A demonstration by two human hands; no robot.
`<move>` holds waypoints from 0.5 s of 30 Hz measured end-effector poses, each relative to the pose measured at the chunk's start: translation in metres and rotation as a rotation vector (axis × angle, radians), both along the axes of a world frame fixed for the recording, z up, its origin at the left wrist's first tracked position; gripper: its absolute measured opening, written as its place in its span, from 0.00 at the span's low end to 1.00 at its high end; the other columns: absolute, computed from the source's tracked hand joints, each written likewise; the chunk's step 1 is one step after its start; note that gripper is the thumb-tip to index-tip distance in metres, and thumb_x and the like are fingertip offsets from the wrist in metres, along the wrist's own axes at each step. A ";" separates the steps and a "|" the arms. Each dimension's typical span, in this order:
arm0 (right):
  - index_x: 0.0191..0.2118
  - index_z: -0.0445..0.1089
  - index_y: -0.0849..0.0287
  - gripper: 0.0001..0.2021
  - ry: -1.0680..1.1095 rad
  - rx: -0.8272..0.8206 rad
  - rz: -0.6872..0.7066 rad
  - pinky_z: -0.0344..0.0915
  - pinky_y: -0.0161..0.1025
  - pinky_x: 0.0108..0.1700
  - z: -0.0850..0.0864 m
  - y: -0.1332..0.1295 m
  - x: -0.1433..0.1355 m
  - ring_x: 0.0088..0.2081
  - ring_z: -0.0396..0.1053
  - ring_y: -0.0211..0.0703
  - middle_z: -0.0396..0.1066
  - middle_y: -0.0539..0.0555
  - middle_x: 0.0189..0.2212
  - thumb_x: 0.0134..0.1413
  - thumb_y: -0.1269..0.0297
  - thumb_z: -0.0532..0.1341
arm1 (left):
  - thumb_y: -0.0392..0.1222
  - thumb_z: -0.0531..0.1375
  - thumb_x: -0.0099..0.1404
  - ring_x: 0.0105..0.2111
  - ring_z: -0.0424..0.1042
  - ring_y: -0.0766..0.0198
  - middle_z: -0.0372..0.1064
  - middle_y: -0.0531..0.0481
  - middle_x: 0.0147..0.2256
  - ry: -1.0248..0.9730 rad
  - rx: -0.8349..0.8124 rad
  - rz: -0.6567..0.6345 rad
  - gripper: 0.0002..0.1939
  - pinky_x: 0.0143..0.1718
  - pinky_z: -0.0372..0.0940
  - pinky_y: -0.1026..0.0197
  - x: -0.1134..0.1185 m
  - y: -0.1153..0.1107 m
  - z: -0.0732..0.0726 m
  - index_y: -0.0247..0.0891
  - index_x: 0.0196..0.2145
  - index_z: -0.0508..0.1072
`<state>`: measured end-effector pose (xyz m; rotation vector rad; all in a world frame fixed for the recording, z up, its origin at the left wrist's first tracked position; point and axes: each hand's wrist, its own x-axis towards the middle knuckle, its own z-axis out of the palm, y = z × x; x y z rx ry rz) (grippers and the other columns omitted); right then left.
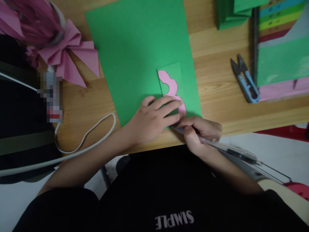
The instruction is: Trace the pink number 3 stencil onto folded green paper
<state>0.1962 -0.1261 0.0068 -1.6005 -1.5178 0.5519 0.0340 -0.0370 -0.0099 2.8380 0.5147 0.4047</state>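
Note:
A large green sheet [140,48] lies on the wooden table, and a smaller green piece [175,72] rests on it. On the small piece is a pink wavy-edged cutout [172,84]. My left hand [156,117] lies over the lower part of the cutout, fingers spread and pressing down. My right hand [199,133] is closed around a clear pen [227,148], its tip end near the bottom of the cutout beside my left fingertips. The pen's point is hard to make out.
Blue-handled thread snips [246,80] lie to the right, beside a stack of coloured papers [282,61]. Folded green paper [231,16] is at the top right. A pink bow [70,53] sits at the upper left, with a white cable [93,127] below it.

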 end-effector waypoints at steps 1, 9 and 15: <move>0.25 0.71 0.55 0.11 -0.004 -0.007 0.006 0.65 0.30 0.22 0.001 0.000 0.000 0.19 0.69 0.33 0.76 0.46 0.22 0.47 0.77 0.55 | 0.38 0.48 0.75 0.56 0.68 0.57 0.68 0.51 0.59 -0.001 0.003 0.002 0.14 0.46 0.59 0.51 0.000 0.000 0.000 0.44 0.48 0.73; 0.26 0.71 0.55 0.11 0.022 -0.010 0.001 0.65 0.29 0.22 -0.002 -0.001 -0.001 0.19 0.68 0.32 0.75 0.46 0.22 0.48 0.77 0.55 | 0.37 0.48 0.74 0.57 0.68 0.57 0.68 0.53 0.59 0.039 -0.014 0.009 0.15 0.46 0.62 0.49 0.001 -0.001 0.002 0.45 0.47 0.73; 0.27 0.70 0.54 0.10 0.022 0.009 0.014 0.65 0.31 0.22 -0.005 -0.002 -0.002 0.19 0.67 0.32 0.73 0.45 0.20 0.49 0.76 0.55 | 0.36 0.51 0.72 0.58 0.66 0.57 0.67 0.52 0.60 0.056 -0.034 0.009 0.15 0.48 0.61 0.48 0.000 -0.001 0.002 0.47 0.48 0.74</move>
